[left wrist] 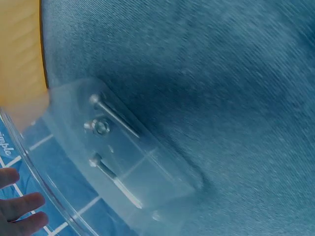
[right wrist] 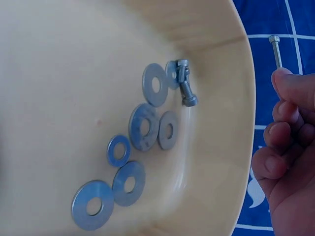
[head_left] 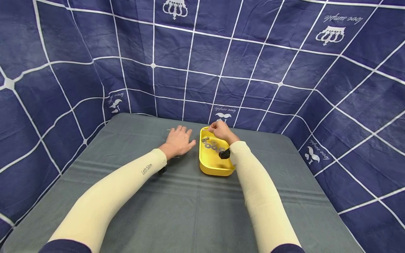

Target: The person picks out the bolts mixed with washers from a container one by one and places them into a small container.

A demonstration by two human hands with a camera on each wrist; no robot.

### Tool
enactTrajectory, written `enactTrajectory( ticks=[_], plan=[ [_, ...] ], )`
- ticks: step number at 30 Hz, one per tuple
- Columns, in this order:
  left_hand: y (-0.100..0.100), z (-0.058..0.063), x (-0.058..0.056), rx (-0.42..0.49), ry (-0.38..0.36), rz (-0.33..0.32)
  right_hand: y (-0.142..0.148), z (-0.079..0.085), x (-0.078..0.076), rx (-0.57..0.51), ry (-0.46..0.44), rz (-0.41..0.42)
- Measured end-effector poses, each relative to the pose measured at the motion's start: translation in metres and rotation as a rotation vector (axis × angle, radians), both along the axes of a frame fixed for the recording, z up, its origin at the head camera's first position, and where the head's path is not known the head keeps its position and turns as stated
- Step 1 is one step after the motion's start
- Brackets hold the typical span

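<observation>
My right hand (head_left: 223, 131) pinches a silver bolt (right wrist: 276, 49) between thumb and forefinger, near the far rim of the yellow bin (head_left: 216, 171); its head points away from the fingers. Inside the bin lie several flat washers (right wrist: 143, 127) and short bolts (right wrist: 186, 88) close to its wall. To the left, my left hand (head_left: 178, 141) is spread with straight fingers and holds nothing. By that hand is a clear plastic container (left wrist: 162, 182), with two long bolts (left wrist: 118, 118) and a small nut-like metal piece (left wrist: 101, 127) in it.
A grey cloth (head_left: 196, 211) covers the table. Blue fabric with white lines (head_left: 177, 77) hangs around the back and both sides, close behind the bin. The bin stands just right of the left hand.
</observation>
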State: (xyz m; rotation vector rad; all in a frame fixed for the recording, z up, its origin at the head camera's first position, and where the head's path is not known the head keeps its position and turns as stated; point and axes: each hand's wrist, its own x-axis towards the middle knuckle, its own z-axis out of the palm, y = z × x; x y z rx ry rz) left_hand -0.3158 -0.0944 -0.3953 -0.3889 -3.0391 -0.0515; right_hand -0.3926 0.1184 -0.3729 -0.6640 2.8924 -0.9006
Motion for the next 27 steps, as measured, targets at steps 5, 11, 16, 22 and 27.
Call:
enactTrajectory(
  ticks=[5, 11, 16, 22, 27],
  plan=[
    [-0.009, -0.001, 0.002, 0.009, 0.005, 0.006, -0.006, 0.003, 0.000, -0.016, 0.005, 0.025],
    [-0.021, -0.003, 0.005, 0.006, 0.011, 0.026, -0.015, 0.006, 0.002, -0.021, 0.018, 0.050],
    [-0.030, -0.004, 0.008, 0.005, 0.011, 0.038, -0.023, 0.006, 0.001, -0.030, -0.006, 0.067],
    [-0.040, -0.004, 0.008, 0.023, 0.016, 0.048, -0.032, 0.004, 0.000, -0.048, -0.006, 0.084],
    [-0.048, -0.005, 0.011, 0.028, 0.016, 0.055, -0.040, 0.005, 0.002, -0.041, -0.012, 0.085]
  ],
)
